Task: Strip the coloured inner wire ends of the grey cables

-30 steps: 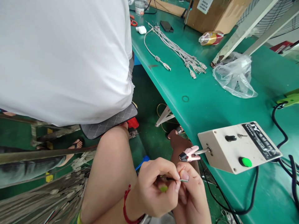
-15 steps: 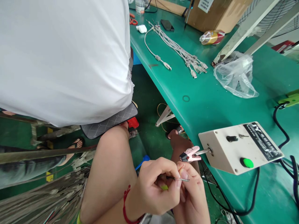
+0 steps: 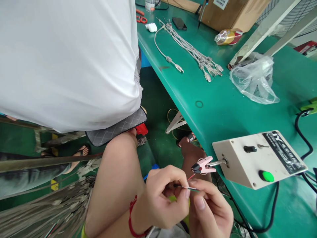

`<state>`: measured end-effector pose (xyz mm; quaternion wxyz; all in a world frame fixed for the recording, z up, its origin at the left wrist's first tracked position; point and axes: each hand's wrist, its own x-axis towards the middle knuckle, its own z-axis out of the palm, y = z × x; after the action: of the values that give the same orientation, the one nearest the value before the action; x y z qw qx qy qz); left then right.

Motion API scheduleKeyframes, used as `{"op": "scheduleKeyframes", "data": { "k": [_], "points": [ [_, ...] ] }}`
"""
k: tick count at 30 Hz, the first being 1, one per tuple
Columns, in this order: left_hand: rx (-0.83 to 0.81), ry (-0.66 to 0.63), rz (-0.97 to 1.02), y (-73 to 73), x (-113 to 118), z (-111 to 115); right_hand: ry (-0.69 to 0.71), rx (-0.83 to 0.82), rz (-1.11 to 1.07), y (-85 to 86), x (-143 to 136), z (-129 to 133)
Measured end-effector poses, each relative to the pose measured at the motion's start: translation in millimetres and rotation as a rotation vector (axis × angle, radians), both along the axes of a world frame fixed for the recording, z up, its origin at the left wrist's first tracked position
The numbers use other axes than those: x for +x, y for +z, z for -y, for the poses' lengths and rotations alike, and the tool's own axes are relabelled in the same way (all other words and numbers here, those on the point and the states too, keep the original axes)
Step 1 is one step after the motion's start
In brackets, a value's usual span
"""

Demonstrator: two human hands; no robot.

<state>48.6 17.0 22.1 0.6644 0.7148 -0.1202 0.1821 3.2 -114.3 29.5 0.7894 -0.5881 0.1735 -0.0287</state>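
Observation:
My left hand (image 3: 168,196), with a red cord bracelet (image 3: 132,215) at its wrist, pinches a thin cable end near the bottom centre. Fine wires (image 3: 192,188) stick out past its fingertips, white, green and dark, and a red one (image 3: 190,177) points up and away. Close on the right, my right hand (image 3: 210,206) has its thumb and index finger near the wire tips; whether they grip a wire is unclear. Just above the hands, a pink clip (image 3: 204,165) sits on the metal shaft of a white box (image 3: 260,158) with a green button.
Grey USB cables (image 3: 190,49) lie on the green table (image 3: 178,89), with a plastic bag (image 3: 255,79), bottle (image 3: 228,36), phone (image 3: 179,23) and cardboard box (image 3: 232,13) around them. A person in a white shirt (image 3: 69,62) sits at left. Bundled cables (image 3: 49,211) hang lower left.
My right hand has moved right and its fingers have opened away from the left fingertips. The red wire now stands apart from the others. The view has shifted slightly.

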Motion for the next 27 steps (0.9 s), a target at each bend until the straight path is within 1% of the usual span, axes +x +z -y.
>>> {"op": "scheduleKeyframes", "data": {
  "k": [4,7,10,14,18,20,22,24,27],
  "points": [
    [-0.010,-0.026,0.000,0.7,0.9,-0.1,-0.082,-0.010,0.013,5.3,3.1,-7.6],
    [-0.017,-0.030,0.006,-0.1,1.2,0.0,-0.077,-0.002,-0.002,9.7,8.1,-9.4],
    [-0.027,-0.043,-0.023,-0.8,0.4,-0.3,-0.062,0.025,-0.051,10.3,9.1,-8.0],
    [-0.033,-0.044,-0.042,-1.0,-1.2,-0.5,-0.079,0.050,-0.047,0.3,6.3,-2.4],
    [-0.057,-0.056,-0.038,-2.4,-2.8,-0.6,0.033,0.120,0.024,-17.3,5.7,7.4],
    [-0.068,-0.048,-0.048,-3.3,-4.0,-0.9,0.055,0.122,0.069,-22.4,7.6,9.8],
    [-0.072,-0.045,-0.049,-3.8,-5.3,-1.1,0.027,0.111,0.096,-22.5,10.6,8.4],
    [-0.077,-0.048,-0.050,-4.0,-6.4,-0.9,0.007,0.109,0.118,-18.9,14.1,4.4],
    [-0.084,-0.058,-0.055,-3.8,-6.5,0.1,0.008,0.154,0.131,-12.2,18.6,-1.3]
  ]
}}
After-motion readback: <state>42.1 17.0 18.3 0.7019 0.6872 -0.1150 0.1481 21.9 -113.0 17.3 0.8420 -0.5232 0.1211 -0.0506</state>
